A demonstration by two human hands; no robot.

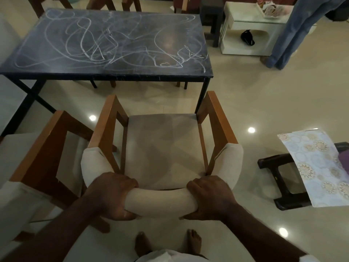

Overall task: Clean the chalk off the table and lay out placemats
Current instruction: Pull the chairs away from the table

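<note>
A dark table [47,70] stands ahead of me, its top covered in white chalk scribbles [105,44]. Between me and the table is a wooden chair [162,144] with a grey seat and a cream padded backrest. My left hand [113,197] and my right hand [207,197] both grip that curved backrest, one at each side of its middle. A patterned placemat [319,171] with gold and pale blue circles lies on a black stool at the right.
A second wooden chair [43,148] stands close on the left. More chairs sit behind the table. A black stool [281,176] is at right, a white side table [251,25] at back right. Another person's jeans-clad legs [294,33] stand there. The tiled floor is glossy.
</note>
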